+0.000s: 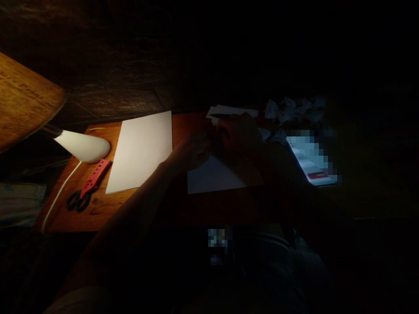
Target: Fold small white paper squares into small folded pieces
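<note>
In dim light, my left hand is over the upper left part of a white sheet of paper, its fingers bent toward my right hand. My right hand is curled close beside it, above the sheet's far edge. Whatever lies between the fingers is lost in shadow. A dark, pen-like stick shows over small white paper pieces just beyond my right hand; whether the hand touches it I cannot tell. To the left lies a larger stack of white paper.
A lamp with a white base and wooden shade stands left on the wooden table. Scissors in a red cover lie by its cord. Crumpled papers and a lit, blurred screen are at right.
</note>
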Motion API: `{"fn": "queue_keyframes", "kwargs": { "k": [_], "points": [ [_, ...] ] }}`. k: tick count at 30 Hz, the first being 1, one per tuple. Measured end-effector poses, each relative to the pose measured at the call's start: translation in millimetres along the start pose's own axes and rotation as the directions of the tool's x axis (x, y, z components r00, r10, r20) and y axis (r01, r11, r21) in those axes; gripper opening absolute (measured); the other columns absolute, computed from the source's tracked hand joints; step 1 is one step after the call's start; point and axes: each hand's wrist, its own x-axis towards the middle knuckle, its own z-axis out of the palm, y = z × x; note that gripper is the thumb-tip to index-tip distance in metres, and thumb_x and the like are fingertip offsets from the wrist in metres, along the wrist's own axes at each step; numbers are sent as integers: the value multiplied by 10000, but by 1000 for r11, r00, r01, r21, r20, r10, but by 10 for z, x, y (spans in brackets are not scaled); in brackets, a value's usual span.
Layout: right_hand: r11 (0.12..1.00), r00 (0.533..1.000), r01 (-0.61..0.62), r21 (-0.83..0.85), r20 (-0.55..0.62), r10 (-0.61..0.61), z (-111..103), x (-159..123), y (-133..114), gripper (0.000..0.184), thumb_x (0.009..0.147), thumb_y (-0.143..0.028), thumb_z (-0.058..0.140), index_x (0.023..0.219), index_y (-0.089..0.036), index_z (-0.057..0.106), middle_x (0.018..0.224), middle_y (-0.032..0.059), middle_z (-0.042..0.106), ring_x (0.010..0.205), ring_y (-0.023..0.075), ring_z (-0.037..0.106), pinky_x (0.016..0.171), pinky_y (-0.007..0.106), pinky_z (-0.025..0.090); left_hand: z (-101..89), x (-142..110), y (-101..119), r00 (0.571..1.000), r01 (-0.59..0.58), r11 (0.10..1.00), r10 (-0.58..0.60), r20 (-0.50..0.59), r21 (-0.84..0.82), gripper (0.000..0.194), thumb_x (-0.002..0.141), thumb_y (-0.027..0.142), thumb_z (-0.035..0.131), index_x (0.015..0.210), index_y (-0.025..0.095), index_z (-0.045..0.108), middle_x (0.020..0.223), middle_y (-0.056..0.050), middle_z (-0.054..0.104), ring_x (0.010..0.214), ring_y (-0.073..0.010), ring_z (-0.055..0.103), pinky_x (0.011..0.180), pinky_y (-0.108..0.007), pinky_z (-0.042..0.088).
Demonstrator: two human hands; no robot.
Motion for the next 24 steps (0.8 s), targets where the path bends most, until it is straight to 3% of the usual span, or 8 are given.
{"fn": "queue_keyframes", "kwargs": {
  "k": [4,8,16,24],
  "points": [
    [998,1000,14,53,15,-14,60,-1,11,368,1008,-223,579,1198,-225,894,1214,134,878,1111,344,741,1009,469,451,31,3,63,998,9,1000,-10,-55,-25,192,1038,263,670,1193,208,768,1348,-161,722,1280,-366,716,1096,-540,620],
    [993,997,53,105,51,-59,54,-25,10,300,989,-258,660,1191,-226,879,1245,114,880,1122,312,751,929,404,456,30,11,108,996,13,995,-22,-91,-100,179,1075,228,588,1134,205,755,1204,-138,756,1106,-306,756,978,-477,643],
    [943,988,61,328,116,-104,164,34,191,212,970,-308,773,1131,-227,883,1157,85,888,1040,254,774,846,334,473,40,0,88,985,27,983,-57,-163,-183,208,1018,175,591,1130,227,757,1104,-80,832,1070,-261,796,995,-435,643],
    [885,992,78,459,53,-115,259,48,191,252,936,-201,701,1145,-193,841,1134,80,885,991,219,761,860,314,492,76,24,31,987,-83,976,53,-153,-200,185,1079,251,656,1081,229,840,1212,-94,860,1188,-262,814,1085,-467,657]
  ]
}}
